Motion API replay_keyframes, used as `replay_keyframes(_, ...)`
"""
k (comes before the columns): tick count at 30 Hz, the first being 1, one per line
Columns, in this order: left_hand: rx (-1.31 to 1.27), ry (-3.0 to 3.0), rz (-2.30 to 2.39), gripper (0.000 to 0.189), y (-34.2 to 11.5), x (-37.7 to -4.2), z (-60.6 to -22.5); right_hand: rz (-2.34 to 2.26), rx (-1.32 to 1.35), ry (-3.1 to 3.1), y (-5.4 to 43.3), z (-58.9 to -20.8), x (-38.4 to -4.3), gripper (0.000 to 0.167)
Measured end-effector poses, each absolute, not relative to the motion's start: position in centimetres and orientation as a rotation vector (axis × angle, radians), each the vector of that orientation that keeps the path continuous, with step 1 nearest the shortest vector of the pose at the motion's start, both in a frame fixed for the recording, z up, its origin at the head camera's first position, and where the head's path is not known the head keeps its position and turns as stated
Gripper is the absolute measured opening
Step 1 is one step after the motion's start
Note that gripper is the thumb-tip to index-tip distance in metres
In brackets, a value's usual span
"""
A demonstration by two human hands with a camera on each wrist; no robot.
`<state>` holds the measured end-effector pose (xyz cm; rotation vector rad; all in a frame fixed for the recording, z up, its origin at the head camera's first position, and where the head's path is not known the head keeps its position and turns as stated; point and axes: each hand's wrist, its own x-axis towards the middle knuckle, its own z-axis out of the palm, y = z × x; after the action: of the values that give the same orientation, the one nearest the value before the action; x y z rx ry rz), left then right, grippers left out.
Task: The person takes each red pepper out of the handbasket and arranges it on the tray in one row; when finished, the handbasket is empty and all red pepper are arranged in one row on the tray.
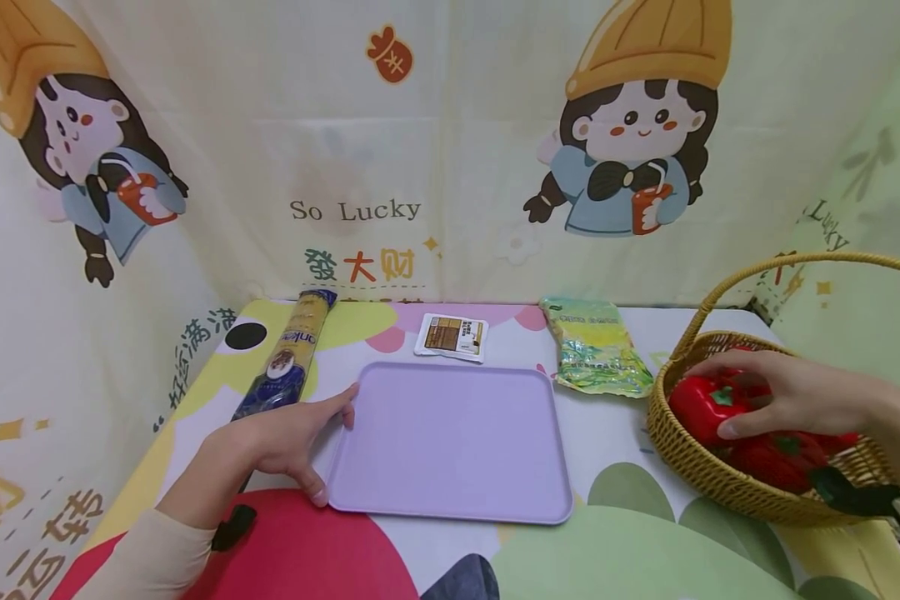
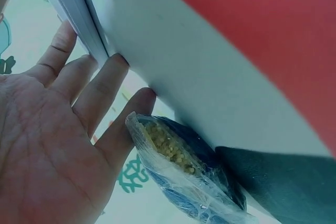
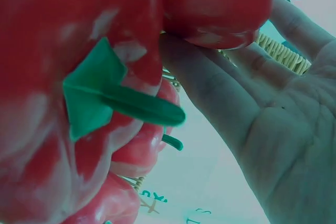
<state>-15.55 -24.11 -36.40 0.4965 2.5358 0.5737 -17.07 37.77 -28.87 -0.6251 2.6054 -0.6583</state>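
Observation:
A lilac rectangular tray (image 1: 450,446) lies in the middle of the table. My left hand (image 1: 288,446) rests against its left side, thumb near the front corner and fingers extended along the edge. Behind that hand lies a blue and yellow pasta packet (image 1: 288,354), its cut strands (image 2: 170,146) showing through clear wrap in the left wrist view. My right hand (image 1: 810,396) is inside the wicker basket (image 1: 663,429), thumb and fingers around a red bell pepper (image 1: 697,408) with a green stem. More red peppers (image 1: 783,458) sit under and beside it; some fingertips are hidden.
A small white and brown packet (image 1: 452,336) lies behind the tray. To its right is a green and yellow bag (image 1: 596,346), near the basket. The basket's tall handle (image 1: 720,287) arches over the right hand. A printed cloth wall (image 1: 450,167) rises behind the table.

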Motion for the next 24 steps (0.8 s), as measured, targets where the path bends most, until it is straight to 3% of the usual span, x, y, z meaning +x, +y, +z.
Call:
replay_keyframes(9, 0.583, 2.585, 0.61, 0.136, -24.5, -15.4, -36.8, -0.655, -0.613, 2.722, 37.2, -28.9, -16.7, 0.064)
replay_keyframes(16, 0.646, 2.599, 0.574, 0.081, -24.5, -15.5, -37.3, -0.681, -0.632, 2.818, 36.5, -27.8, -16.3, 0.075)
replay_keyframes(24, 0.673, 2.685, 0.507, 0.086, -24.3, -15.3, -37.4, -0.652, -0.67, 2.905, 35.3, -26.6, -16.3, 0.076)
